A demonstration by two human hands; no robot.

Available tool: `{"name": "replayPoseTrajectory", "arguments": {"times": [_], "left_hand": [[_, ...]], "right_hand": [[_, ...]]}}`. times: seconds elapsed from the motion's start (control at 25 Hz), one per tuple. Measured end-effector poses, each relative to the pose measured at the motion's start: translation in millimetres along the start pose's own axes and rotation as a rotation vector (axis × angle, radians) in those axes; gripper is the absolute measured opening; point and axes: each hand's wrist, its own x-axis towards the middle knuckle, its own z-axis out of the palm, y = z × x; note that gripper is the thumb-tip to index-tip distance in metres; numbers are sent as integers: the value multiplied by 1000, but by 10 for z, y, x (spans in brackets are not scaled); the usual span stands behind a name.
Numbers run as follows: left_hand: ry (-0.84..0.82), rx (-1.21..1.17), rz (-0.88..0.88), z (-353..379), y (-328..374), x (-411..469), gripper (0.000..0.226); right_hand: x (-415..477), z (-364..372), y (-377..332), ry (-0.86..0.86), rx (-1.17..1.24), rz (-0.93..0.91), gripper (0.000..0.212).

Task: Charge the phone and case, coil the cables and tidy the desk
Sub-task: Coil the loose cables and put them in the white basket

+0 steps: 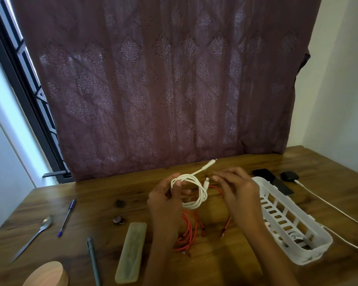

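Note:
My left hand (167,200) pinches a white cable (196,189) wound into a loose coil above the wooden desk (91,193). One plug end sticks out up and to the right. My right hand (236,186) hovers just right of the coil with its fingers stretched toward it, holding nothing that I can see. Orange cables (189,230) lie tangled on the desk under my hands. A dark phone (274,181) lies at the back right. Beside it is a small black case (289,176) with a white cord (329,205) plugged into it.
A white slotted basket (298,230) stands at the right with a coiled cable inside. On the left lie a spoon (36,232), a blue pen (67,217), a grey pen (93,261), a pale long case (131,252), two small round items (118,219) and a wooden round object (48,275).

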Motion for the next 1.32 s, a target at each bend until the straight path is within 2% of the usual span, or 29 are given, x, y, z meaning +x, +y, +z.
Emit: {"name": "replayPoseTrajectory", "arguments": {"times": [0.12,0.28,0.52,0.6,0.76,0.88,1.08,1.16,1.32], "left_hand": [[39,11,-26,36,-35,-3,16],[56,33,-18,57,-73,-17,21],[-19,-145,-94,53,6,-53,20],[-33,-182,-108,72,18,-54,20],[-39,-131,-65,88,5,-65,19],[-74,-113,-1,82,27,-54,17],[-235,-150,14,83,49,-60,24],[-245,-179,-6,78,20,-69,25],[-176,-208,-25,78,9,-46,22]], "right_hand": [[-137,88,-141,-12,22,-38,29],[-180,177,-145,-191,-80,-35,57],[-74,118,-130,-298,92,166,30],[-67,112,-154,-284,153,264,21],[-65,87,-253,-201,459,496,30],[-12,27,-315,-218,704,641,37],[53,-32,-320,-247,1105,844,50],[32,-27,-319,-272,1142,870,48],[1,-75,-303,-343,1031,773,44]]}}
